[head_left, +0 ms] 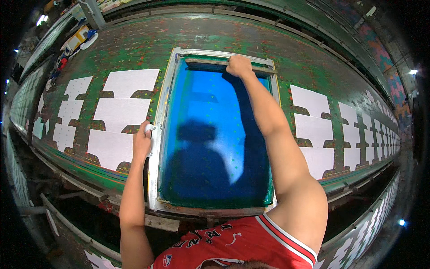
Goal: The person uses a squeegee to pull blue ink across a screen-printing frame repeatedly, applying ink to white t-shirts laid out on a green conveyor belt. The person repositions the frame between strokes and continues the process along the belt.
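Observation:
A metal-framed printing screen [163, 98] with a blue surface [210, 112] lies on the paint-speckled bench in front of me. My left hand [141, 139] is closed around the white handle [151, 139] on the screen frame's left side. My right hand [238, 66] grips the long squeegee [206, 63] just inside the screen's far edge, with my right arm stretched over the blue surface. A shadow falls across the screen. Columns of cut white fabric-like pieces [120, 114] lie left of the screen, with more [312, 130] to its right.
The long green bench [197, 33] curves off to both sides, with rails along its edges. A yellow container [79, 36] and assorted small items sit at the far left edge. A metal post [94, 13] stands there. Another rack with white pieces [365, 224] is at lower right.

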`<state>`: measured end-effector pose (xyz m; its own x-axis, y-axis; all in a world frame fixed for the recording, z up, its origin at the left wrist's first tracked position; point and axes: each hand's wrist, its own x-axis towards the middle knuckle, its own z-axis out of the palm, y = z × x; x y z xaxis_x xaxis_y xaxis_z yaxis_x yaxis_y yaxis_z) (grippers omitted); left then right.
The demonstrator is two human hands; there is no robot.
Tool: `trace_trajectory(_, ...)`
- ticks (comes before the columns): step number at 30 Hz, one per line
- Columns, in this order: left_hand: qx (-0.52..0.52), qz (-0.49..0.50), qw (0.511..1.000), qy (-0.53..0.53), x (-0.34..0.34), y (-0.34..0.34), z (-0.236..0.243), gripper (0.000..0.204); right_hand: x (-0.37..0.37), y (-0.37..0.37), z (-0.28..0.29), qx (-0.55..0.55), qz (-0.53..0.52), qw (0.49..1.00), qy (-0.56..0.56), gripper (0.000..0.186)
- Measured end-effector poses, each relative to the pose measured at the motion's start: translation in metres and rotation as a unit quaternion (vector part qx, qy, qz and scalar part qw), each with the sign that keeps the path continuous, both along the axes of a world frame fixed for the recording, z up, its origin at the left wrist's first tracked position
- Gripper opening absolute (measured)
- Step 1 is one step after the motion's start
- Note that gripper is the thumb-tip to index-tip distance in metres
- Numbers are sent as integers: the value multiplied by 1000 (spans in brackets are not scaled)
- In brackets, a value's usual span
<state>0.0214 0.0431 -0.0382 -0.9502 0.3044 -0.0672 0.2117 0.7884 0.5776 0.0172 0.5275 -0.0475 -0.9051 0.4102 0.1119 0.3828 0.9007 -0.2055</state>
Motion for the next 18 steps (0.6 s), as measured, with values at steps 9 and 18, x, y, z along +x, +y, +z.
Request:
trace_trajectory(9,20,-60,996,67,-2,-9,-7,39,111,-101,1,-18,10,1000,-19,21)
trace_trajectory(18,11,-78,994,73,-3,-17,-13,42,261,-228,12,-61,1,998,2,19)
